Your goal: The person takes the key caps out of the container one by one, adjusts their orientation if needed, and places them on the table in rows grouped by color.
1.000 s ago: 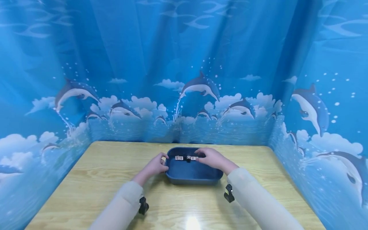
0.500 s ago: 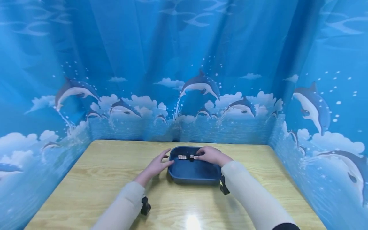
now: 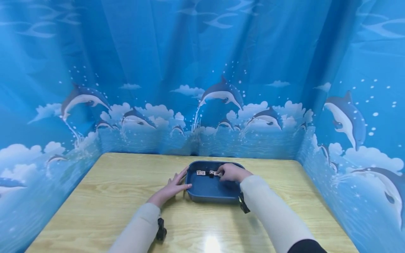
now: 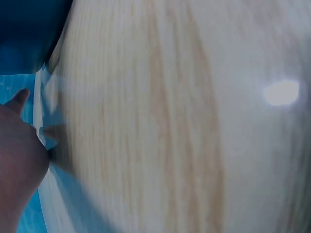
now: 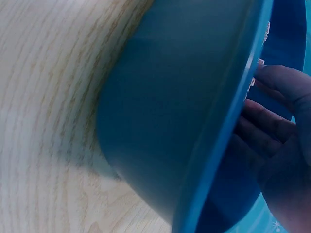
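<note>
A dark blue basin (image 3: 213, 199) stands on the wooden table. Inside it, small white tiles with dark marks (image 3: 200, 173) form a short row, with a small black piece (image 3: 211, 174) in the middle. My right hand (image 3: 233, 173) reaches over the basin; its thumb and index finger pinch at the white tile (image 3: 216, 173) on the row's right end, partly hiding it. In the right wrist view, the hand's other fingers (image 5: 262, 128) hang loosely inside. My left hand (image 3: 173, 188) lies spread at the basin's left side, thumb at the rim, fingers straight.
The light wooden table (image 3: 126, 182) extends around the basin. A blue curtain (image 3: 152, 70) printed with dolphins encloses its back and sides. Each wrist carries a small black camera (image 3: 161, 229).
My left hand has loosened from the basin's left rim and spread its fingers. The basin has shifted slightly right. My right hand's fingertips have closed in on the tile row's right end.
</note>
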A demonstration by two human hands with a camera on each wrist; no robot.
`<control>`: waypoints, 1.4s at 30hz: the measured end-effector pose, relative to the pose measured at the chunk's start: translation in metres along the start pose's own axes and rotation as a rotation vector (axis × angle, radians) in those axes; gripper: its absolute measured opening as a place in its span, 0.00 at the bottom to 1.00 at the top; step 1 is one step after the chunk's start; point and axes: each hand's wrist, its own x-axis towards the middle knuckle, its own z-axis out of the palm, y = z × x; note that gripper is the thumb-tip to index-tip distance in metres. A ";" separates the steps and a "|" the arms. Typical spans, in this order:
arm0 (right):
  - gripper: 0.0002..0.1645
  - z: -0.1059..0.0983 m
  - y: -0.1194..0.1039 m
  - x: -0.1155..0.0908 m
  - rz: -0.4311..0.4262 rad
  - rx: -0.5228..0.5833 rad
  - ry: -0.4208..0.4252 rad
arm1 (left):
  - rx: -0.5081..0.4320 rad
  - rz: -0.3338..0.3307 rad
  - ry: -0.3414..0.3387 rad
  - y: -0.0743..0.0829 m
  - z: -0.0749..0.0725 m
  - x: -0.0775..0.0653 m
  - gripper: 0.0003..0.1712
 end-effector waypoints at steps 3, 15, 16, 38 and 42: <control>0.20 0.002 0.000 -0.001 0.009 -0.016 -0.011 | 0.003 -0.011 -0.016 0.001 0.002 -0.001 0.43; 0.19 0.006 0.003 -0.001 0.012 -0.119 -0.063 | 0.015 -0.024 0.001 0.002 0.008 -0.003 0.42; 0.18 0.006 0.003 -0.001 0.007 -0.125 -0.061 | 0.015 -0.026 0.000 0.002 0.008 -0.003 0.42; 0.04 -0.002 0.010 -0.026 -0.108 0.008 -0.005 | 0.037 -0.026 0.007 0.005 0.005 0.000 0.39; 0.05 -0.002 0.013 -0.036 -0.120 0.091 0.017 | 0.048 -0.020 0.000 0.004 0.006 0.001 0.39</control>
